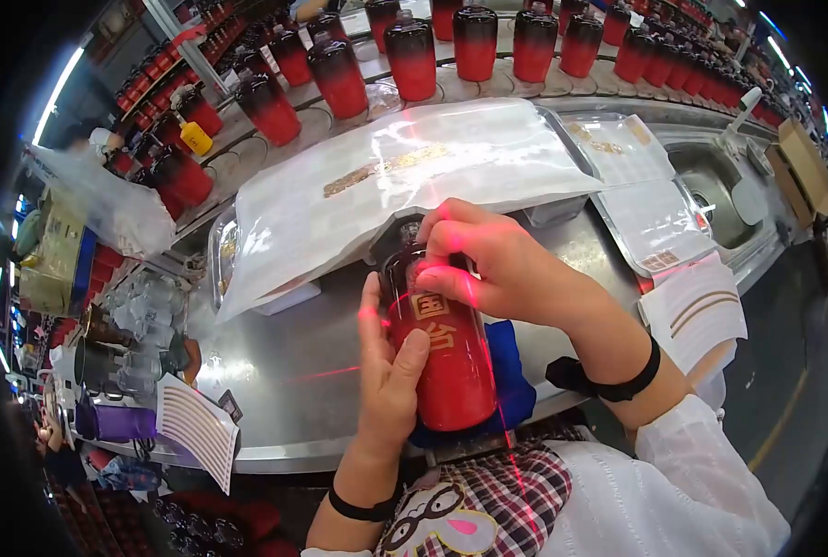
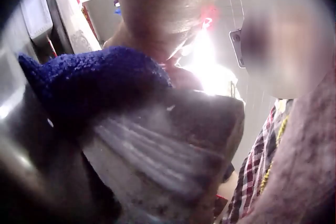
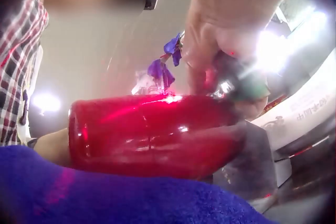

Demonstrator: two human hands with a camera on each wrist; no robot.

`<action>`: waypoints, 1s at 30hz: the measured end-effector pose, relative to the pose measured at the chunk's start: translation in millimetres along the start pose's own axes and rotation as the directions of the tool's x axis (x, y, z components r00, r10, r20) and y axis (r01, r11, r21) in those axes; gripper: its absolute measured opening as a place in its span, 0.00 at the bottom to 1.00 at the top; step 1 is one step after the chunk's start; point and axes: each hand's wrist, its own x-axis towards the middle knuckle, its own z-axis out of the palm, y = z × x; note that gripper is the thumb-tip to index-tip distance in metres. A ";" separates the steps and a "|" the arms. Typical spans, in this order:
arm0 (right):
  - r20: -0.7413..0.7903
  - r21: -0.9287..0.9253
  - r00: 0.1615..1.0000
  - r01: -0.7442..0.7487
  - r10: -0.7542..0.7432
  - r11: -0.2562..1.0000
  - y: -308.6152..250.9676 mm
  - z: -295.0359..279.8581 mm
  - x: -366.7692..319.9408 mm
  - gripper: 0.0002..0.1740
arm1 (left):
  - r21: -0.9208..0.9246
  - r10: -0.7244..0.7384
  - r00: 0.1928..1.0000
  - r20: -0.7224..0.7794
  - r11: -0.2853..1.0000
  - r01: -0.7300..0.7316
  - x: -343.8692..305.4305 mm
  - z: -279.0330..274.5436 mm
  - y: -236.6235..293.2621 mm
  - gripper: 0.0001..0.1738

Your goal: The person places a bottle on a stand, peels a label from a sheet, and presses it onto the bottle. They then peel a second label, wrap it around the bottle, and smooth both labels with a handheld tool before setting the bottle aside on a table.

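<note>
A red bottle point(image 1: 458, 381), black toward its neck and with gold characters point(image 1: 437, 320) on the front, leans tilted on a blue cloth point(image 1: 516, 371) at the table's front edge. My left hand point(image 1: 388, 376) holds its left side, thumb on the front beside the characters. My right hand point(image 1: 493, 260) is curled about the shoulder and neck, thumb pressing just above the characters; whether a small piece lies under that thumb, I cannot tell. In the right wrist view the bottle point(image 3: 152, 134) lies above the cloth point(image 3: 121, 198), with the right hand point(image 3: 226, 35) at its neck.
Behind the bottle, white sheeting point(image 1: 405, 176) with gold pieces covers a tray. Rows of red-black bottles point(image 1: 409, 65) stand along the conveyor. A sink point(image 1: 716, 190) is at right, a sticker sheet point(image 1: 692, 311) before it. Another striped sheet point(image 1: 196, 427) and a purple container point(image 1: 122, 422) sit left.
</note>
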 end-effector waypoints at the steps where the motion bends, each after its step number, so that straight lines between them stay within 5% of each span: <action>1: -0.001 0.001 1.000 0.003 -0.003 1.000 -0.9 1.9 0.7 0.08 | -0.005 -0.001 1.000 0.009 1.000 0.001 -1.0 -3.2 0.2 0.45; 11: -0.012 0.006 1.000 0.013 -0.013 1.000 1.0 1.7 0.4 0.08 | 0.125 0.041 0.999 0.006 0.991 -0.042 0.5 -4.6 -4.8 0.47; 14: -0.013 0.009 1.000 0.010 -0.010 1.000 1.3 1.7 0.3 0.09 | -0.086 -0.018 1.000 -0.001 0.996 0.018 0.0 -1.5 -0.5 0.48; 20: 0.000 0.002 1.000 -0.012 0.012 1.000 -0.1 1.6 0.6 0.09 | 0.067 0.013 1.000 0.005 0.998 -0.013 0.0 -3.8 -4.5 0.48; 30: 0.001 -0.026 1.000 0.000 0.000 1.000 -1.3 2.6 1.0 0.09 | 0.061 0.033 0.999 0.018 0.998 -0.034 -0.7 -6.0 -6.2 0.47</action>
